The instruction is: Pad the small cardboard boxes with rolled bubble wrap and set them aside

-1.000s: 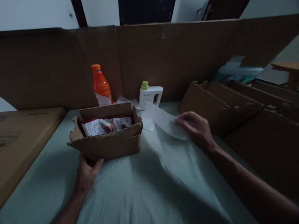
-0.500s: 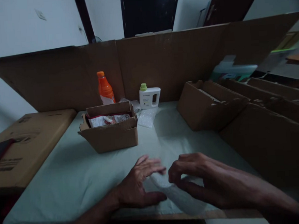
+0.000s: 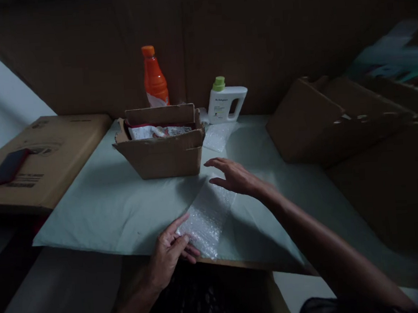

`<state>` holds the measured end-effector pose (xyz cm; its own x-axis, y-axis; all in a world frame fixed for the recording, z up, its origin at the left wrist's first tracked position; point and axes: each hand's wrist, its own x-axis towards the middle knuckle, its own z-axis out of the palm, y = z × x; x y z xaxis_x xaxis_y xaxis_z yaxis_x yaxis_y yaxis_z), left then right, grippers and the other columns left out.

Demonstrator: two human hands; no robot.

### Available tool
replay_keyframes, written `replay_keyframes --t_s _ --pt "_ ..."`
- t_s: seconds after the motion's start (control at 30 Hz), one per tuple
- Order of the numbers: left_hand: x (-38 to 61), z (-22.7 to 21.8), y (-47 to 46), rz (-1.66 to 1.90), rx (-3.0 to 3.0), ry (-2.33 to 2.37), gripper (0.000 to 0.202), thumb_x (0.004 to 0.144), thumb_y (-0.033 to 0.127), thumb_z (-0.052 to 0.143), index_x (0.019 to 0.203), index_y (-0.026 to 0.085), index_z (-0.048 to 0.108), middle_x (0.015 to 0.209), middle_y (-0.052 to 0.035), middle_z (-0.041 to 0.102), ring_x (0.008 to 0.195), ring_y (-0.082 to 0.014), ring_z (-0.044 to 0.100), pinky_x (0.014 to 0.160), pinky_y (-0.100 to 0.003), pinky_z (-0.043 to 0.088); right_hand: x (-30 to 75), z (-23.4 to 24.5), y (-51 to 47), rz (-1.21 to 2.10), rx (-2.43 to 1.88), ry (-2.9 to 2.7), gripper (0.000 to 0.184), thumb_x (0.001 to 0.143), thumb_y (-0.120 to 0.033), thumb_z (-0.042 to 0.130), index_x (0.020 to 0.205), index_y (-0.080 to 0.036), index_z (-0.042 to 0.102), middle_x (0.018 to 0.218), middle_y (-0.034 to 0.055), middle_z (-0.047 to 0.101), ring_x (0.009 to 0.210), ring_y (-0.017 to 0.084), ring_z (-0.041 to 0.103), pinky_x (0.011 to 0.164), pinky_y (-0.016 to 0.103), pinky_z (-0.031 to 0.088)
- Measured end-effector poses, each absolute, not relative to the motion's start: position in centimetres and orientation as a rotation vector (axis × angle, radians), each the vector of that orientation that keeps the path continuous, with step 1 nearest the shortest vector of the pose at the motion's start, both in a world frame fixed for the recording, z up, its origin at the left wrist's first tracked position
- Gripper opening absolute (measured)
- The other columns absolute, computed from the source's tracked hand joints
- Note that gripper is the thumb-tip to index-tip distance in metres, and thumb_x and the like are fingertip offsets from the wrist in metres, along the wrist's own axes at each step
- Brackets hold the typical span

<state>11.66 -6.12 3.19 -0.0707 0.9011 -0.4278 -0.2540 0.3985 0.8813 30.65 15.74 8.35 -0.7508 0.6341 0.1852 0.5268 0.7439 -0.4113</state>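
Observation:
A strip of bubble wrap [image 3: 208,214] lies flat on the pale green cloth [image 3: 119,205] at the table's near edge. My left hand [image 3: 171,252] presses its fingers on the strip's near end. My right hand [image 3: 235,176] rests open, fingers spread, on the strip's far end. Just beyond stands an open cardboard box [image 3: 163,145] with a red and white packet inside.
An orange bottle [image 3: 154,79] and a white jug with a green cap [image 3: 224,100] stand at the back by a cardboard wall. A second bubble wrap piece [image 3: 217,136] lies near the jug. Folded cardboard boxes [image 3: 321,120] are at right. A dark phone [image 3: 7,168] lies on a flat carton at left.
The bubble wrap, bunched between both hands half a second ago, is now spread flat. My right hand slid away along it toward the box; my left hand stayed at the near end.

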Motion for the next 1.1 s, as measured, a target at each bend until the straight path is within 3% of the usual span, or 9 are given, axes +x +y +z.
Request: replay_keyframes --t_s 0.13,0.23,0.37,0.43,0.53,0.67,0.77,0.93,1.1 --pt "10.8 3.7 -6.2 1.049 0.621 1.246 0.071 0.078 0.050 0.073 0.129 0.003 0.060 0.079 -0.0121 0.074 0.065 -0.0175 0.067 0.060 -0.028 0.055 33.4 7.8 10.0 0.538 -0.722 -2.623 0.046 0.091 -0.036 0.068 0.133 -0.022 0.058 0.133 0.0120 0.065 0.120 0.027 0.062 0.101 0.044 0.052" --pt "11.1 4.0 -5.9 0.992 0.671 1.149 0.070 0.081 0.048 0.071 0.133 0.004 0.056 0.078 -0.0118 0.073 0.066 -0.0184 0.067 0.055 -0.026 0.052 34.5 6.5 3.8 0.646 -0.638 -2.624 0.077 0.085 -0.054 0.072 0.148 -0.019 0.044 0.138 0.0164 0.061 0.120 0.029 0.061 0.095 0.044 0.055" --pt "11.7 4.4 -5.0 0.920 0.898 1.100 0.070 0.089 0.040 0.065 0.148 0.013 0.040 0.084 -0.0050 0.069 0.065 -0.0153 0.065 0.057 -0.026 0.053 33.0 2.9 -0.4 0.638 -0.772 -2.294 0.036 0.098 -0.022 0.055 0.134 -0.022 0.053 0.097 0.0058 0.075 0.083 0.018 0.069 0.079 0.035 0.056" --pt "11.7 4.5 -4.7 1.008 1.130 1.248 0.063 0.092 0.030 0.059 0.150 0.018 0.037 0.087 -0.0025 0.067 0.068 -0.0133 0.064 0.063 -0.027 0.055 32.5 1.6 -0.3 0.692 -0.981 -2.158 0.031 0.096 -0.015 0.053 0.125 -0.022 0.058 0.087 0.0021 0.074 0.074 0.016 0.068 0.071 0.030 0.055" --pt "11.4 4.1 -4.5 1.138 1.698 1.450 0.045 0.092 0.016 0.055 0.137 0.022 0.054 0.104 -0.0064 0.068 0.094 -0.0179 0.066 0.083 -0.033 0.057 32.4 1.0 0.9 0.817 -1.137 -2.088 0.030 0.092 -0.017 0.056 0.122 -0.021 0.061 0.085 0.0009 0.075 0.072 0.016 0.070 0.065 0.027 0.055" --pt "11.6 2.9 -4.0 0.977 2.302 1.402 0.038 0.088 0.006 0.056 0.122 0.019 0.065 0.129 -0.0103 0.064 0.122 -0.0253 0.054 0.105 -0.044 0.050 32.3 1.2 2.0 0.849 -1.155 -2.145 0.033 0.092 -0.017 0.052 0.123 -0.022 0.060 0.084 -0.0006 0.075 0.071 0.016 0.071 0.064 0.026 0.053" --pt "12.0 1.9 -3.4 0.844 2.402 1.423 0.037 0.084 0.002 0.056 0.116 0.015 0.066 0.125 -0.0120 0.065 0.123 -0.0270 0.053 0.104 -0.045 0.051 32.0 1.3 2.4 0.628 -1.208 -2.222 0.034 0.093 -0.016 0.052 0.125 -0.022 0.059 0.085 0.0000 0.075 0.072 0.017 0.071 0.065 0.027 0.052" --pt "12.1 1.1 -2.5 0.780 2.455 1.441 0.039 0.083 0.000 0.055 0.116 0.017 0.065 0.123 -0.0097 0.066 0.119 -0.0267 0.054 0.100 -0.045 0.052 32.6 2.2 1.5 0.034 -1.164 -2.283 0.021 0.093 -0.020 0.059 0.113 -0.019 0.064 0.102 0.0096 0.074 0.084 0.024 0.067 0.072 0.036 0.048" --pt "12.2 1.2 -1.7 0.903 2.458 1.400 0.035 0.084 -0.001 0.053 0.112 0.016 0.067 0.110 -0.0085 0.071 0.110 -0.0250 0.059 0.094 -0.042 0.053 33.3 2.9 -0.5 0.113 -1.018 -2.400 0.024 0.092 -0.024 0.062 0.115 -0.019 0.063 0.110 0.0096 0.072 0.097 0.026 0.064 0.081 0.040 0.044"
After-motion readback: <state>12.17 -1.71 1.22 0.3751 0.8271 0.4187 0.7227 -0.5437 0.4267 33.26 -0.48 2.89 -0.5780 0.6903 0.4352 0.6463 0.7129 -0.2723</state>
